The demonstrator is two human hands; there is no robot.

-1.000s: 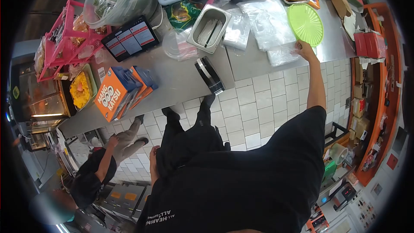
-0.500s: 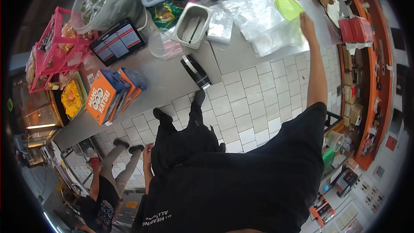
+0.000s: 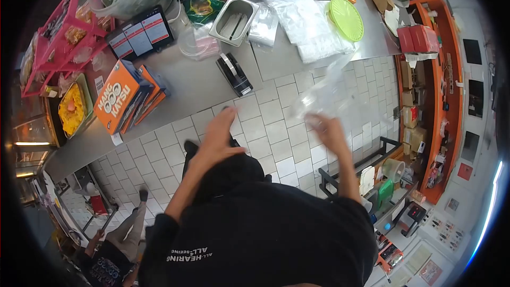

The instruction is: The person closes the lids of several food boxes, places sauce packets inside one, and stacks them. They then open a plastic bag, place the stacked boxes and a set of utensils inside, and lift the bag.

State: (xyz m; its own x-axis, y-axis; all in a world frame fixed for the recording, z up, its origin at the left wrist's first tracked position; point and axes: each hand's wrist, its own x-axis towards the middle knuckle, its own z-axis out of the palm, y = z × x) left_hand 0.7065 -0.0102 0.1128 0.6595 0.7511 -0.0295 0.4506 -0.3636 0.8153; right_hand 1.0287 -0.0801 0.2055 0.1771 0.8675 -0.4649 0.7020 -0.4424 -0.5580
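Your right hand (image 3: 328,132) is pinching one end of a clear plastic bag (image 3: 322,91), fingertips pressed together on the film. The bag is hanging blurred over the tiled floor (image 3: 276,137), in front of the table (image 3: 197,91), its far end trailing up toward the table's edge. Your left hand (image 3: 215,137) is gripping nothing; it is reaching out over the floor with fingers extended and thumb spread, well apart from the bag.

As far as this view is showing, having one bag in your grasp is the part that is done. No contents are showing inside it, and the blur is hiding whether its mouth is open, so any opening or filling is seemingly undone. More clear bags (image 3: 308,27) are lying flat on the table, just beside the green lid (image 3: 346,19). The orange boxes (image 3: 119,97) are standing close together near the tablet (image 3: 140,35), outside the bag, and neither hand is touching them.
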